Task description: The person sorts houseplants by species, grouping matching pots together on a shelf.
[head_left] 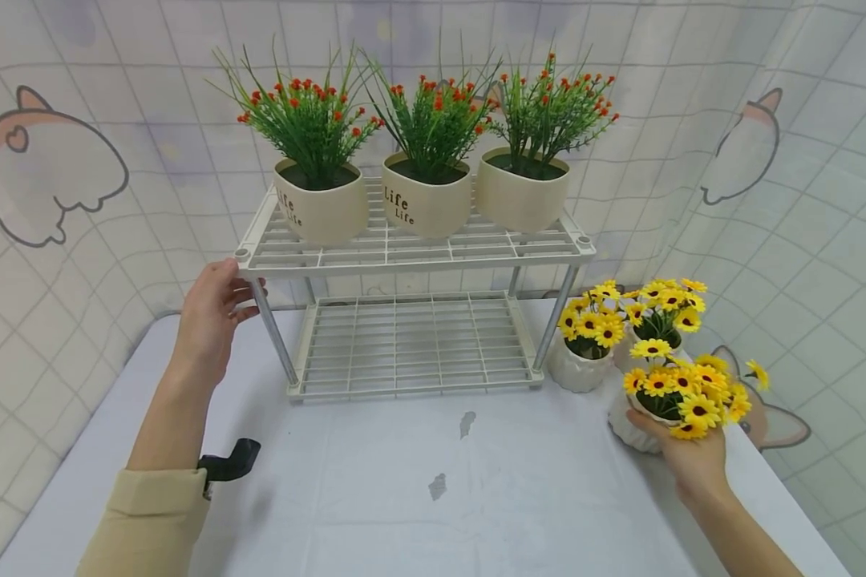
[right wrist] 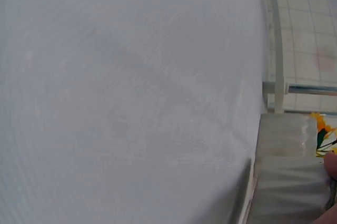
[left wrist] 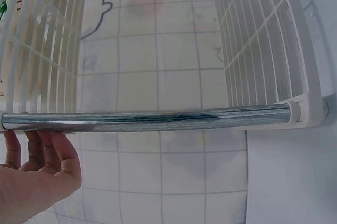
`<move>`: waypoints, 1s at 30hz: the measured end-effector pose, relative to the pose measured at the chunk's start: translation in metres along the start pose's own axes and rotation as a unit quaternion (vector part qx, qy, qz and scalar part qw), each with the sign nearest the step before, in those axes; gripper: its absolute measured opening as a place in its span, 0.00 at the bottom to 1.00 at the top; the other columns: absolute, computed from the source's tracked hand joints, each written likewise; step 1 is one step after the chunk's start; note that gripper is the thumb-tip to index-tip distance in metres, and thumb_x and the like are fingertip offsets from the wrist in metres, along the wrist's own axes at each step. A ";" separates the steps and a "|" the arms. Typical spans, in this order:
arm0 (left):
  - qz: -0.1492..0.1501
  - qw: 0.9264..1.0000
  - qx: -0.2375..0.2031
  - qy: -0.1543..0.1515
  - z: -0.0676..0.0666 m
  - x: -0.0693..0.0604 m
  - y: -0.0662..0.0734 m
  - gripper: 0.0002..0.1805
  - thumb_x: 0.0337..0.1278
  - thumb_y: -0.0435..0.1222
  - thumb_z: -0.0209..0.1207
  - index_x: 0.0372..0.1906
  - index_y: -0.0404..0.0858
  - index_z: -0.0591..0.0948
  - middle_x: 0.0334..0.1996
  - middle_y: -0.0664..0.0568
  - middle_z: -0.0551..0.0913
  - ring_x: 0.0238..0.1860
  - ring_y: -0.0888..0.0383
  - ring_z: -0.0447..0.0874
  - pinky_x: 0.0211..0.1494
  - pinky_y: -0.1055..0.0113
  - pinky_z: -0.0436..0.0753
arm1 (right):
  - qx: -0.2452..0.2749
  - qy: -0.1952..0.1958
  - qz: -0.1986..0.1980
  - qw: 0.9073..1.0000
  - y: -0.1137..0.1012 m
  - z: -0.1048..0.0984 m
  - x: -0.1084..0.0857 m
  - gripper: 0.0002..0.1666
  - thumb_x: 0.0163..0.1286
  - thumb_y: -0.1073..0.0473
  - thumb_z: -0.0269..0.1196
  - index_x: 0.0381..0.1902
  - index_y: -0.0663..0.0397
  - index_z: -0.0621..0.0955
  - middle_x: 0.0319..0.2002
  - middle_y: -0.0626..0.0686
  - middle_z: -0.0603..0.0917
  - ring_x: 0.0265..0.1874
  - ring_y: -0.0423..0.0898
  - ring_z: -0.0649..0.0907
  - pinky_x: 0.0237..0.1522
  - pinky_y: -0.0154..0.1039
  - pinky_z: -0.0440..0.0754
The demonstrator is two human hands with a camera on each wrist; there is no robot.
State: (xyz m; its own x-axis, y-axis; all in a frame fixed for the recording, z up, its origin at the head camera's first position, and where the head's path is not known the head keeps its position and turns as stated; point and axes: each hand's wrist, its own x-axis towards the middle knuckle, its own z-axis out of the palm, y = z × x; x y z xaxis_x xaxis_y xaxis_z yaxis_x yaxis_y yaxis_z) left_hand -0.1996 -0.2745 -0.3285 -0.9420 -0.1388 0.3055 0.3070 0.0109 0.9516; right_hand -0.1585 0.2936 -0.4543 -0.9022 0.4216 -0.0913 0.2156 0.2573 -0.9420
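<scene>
A white two-tier wire rack [head_left: 418, 260] with metal posts stands on the table. At its upper left corner my left hand [head_left: 212, 308] holds on, fingers bent against the top of the front post [left wrist: 147, 121]. My right hand [head_left: 693, 461] grips a white ribbed flowerpot [head_left: 629, 429] of yellow daisy-like flowers [head_left: 696, 409], thumb on its left side. The blooms hide most of those fingers. In the right wrist view, only a bit of that hand [right wrist: 330, 166] shows beside the pot [right wrist: 289, 190]. Two similar pots, one nearer [head_left: 579, 369] and one farther [head_left: 621, 349], stand behind it.
On the top tier sit three cream pots, left [head_left: 325, 212], middle [head_left: 429, 204] and right [head_left: 523, 196], with green grass and red flowers. The lower tier [head_left: 418, 340] is slatted. A white cloth covers the table [head_left: 404, 465], with two grey patches. Tile-patterned fabric [head_left: 151, 184] hangs around.
</scene>
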 end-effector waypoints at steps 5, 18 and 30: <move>-0.004 1.000 0.008 0.005 0.001 0.001 0.002 0.16 0.81 0.53 0.45 0.54 0.46 0.71 0.49 0.50 0.74 0.53 0.55 0.73 0.56 0.63 0.69 | 0.000 -0.029 -0.045 0.999 -0.008 0.006 -0.009 0.61 0.58 0.54 0.80 0.80 0.33 0.56 0.73 0.46 0.64 0.71 0.44 0.63 0.72 0.37 0.59; -0.007 1.000 0.008 0.003 0.002 0.003 0.002 0.16 0.80 0.53 0.46 0.54 0.46 0.71 0.49 0.50 0.74 0.53 0.55 0.73 0.56 0.64 0.70 | 0.000 -0.152 -0.168 0.974 -0.042 0.031 -0.028 0.51 0.61 0.56 0.78 0.75 0.39 0.63 0.67 0.47 0.71 0.61 0.39 0.71 0.54 0.23 0.71; -0.008 1.000 0.005 0.005 0.000 0.001 0.001 0.16 0.80 0.53 0.46 0.53 0.46 0.71 0.48 0.50 0.75 0.53 0.55 0.74 0.55 0.64 0.71 | 0.036 -0.235 -0.160 0.958 -0.069 0.060 -0.038 0.47 0.58 0.60 0.79 0.70 0.42 0.67 0.63 0.48 0.74 0.60 0.45 0.73 0.57 0.34 0.72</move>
State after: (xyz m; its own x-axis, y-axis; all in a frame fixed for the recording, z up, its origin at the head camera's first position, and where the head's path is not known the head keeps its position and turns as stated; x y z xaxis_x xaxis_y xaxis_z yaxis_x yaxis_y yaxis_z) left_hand -0.1999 -0.2742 -0.3271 -0.9456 -0.1496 0.2890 0.2897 0.0178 0.9570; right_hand -0.1617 0.2080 -0.4049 -0.9899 -0.1121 0.0870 -0.1120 0.2406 -0.9641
